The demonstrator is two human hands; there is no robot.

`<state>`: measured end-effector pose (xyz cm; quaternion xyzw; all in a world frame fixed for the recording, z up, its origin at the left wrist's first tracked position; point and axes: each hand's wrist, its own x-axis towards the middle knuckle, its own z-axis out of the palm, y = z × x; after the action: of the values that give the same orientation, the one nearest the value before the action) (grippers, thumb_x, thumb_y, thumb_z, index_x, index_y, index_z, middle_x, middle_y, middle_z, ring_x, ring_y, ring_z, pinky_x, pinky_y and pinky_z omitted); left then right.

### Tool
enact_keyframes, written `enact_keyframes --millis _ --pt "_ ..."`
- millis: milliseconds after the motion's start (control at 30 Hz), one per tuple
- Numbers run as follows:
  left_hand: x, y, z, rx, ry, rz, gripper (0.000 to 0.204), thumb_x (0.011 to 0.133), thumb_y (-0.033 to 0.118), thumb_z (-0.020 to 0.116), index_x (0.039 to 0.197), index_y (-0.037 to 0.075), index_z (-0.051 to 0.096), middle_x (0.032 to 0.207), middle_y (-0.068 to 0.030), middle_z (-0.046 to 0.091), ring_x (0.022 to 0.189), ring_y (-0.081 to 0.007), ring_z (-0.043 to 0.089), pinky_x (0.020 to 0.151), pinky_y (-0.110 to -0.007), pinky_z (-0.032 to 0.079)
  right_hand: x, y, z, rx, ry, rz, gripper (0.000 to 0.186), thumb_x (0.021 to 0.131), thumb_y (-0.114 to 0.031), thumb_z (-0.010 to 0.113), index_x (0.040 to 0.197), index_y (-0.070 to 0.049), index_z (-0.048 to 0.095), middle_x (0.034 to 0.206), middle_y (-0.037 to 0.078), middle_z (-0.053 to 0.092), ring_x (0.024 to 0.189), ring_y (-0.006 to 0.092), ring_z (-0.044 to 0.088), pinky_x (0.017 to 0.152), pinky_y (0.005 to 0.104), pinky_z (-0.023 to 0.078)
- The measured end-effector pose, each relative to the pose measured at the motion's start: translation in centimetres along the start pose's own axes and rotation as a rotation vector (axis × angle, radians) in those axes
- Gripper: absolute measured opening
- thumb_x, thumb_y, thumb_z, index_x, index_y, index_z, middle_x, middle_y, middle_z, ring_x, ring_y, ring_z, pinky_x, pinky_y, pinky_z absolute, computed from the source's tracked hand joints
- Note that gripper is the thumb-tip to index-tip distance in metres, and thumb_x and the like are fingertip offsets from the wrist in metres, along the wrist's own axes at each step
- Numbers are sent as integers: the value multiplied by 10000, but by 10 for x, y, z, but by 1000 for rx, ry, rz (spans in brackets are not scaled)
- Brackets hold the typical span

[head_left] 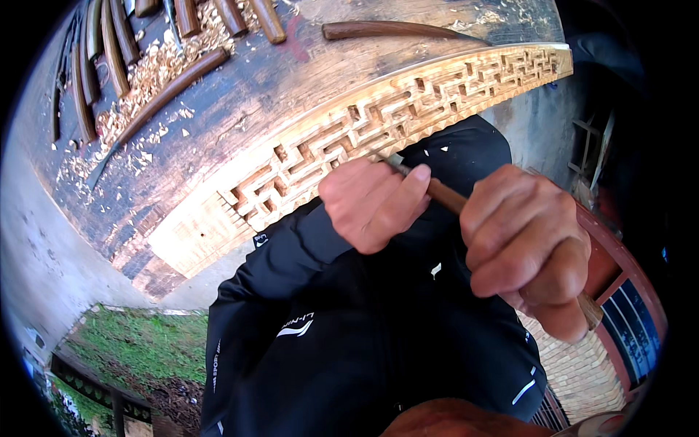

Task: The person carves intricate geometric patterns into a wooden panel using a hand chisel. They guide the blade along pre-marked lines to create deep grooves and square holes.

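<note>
A long pale wooden board (196, 211), carved with an angular fretwork pattern, lies along the near edge of the workbench. My right hand (524, 244) is wrapped round the brown wooden handle of a carving chisel (446, 195), whose butt end sticks out below the fist. My left hand (375, 204) grips the same chisel close to its blade, thumb along the shaft, and rests by the board's near edge. The metal blade reaches the carved pattern near the middle of the board; its very tip is hard to make out.
On the dark, worn workbench (240, 109) several wooden-handled carving tools (113, 54) lie at the far left among wood shavings (164, 73). One chisel (171, 95) lies nearer the board, another tool (393, 30) just behind it. Grass (145, 339) shows beyond the bench, lower left.
</note>
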<state>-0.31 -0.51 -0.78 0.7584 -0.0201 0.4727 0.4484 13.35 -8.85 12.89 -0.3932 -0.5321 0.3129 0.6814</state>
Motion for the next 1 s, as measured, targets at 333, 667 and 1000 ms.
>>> enact_keyframes --millis 333,667,1000 --pt "11 21 -8 42 -219 68 460 854 -29 841 1297 -53 719 772 -65 686 622 -169 660 515 -283 444 -35 -24 21 -104 157 -179 610 1110 -527 660 711 -101 482 633 111 681 389 140 527 349 253 355" --pt "19 10 -13 22 -300 70 591 806 -22 781 1390 -46 696 819 -70 704 651 -183 674 549 -322 504 -35 -22 29 -267 149 -173 596 1094 -552 673 772 -73 527 730 139 724 475 178 616 389 282 444" --pt "8 -2 -9 -84 -194 18 549 769 -100 802 1313 -77 731 800 -86 733 625 -194 710 536 -307 524 -15 -13 12 -183 -93 -49 741 1017 -701 701 628 -108 486 653 128 697 420 160 566 384 247 357"
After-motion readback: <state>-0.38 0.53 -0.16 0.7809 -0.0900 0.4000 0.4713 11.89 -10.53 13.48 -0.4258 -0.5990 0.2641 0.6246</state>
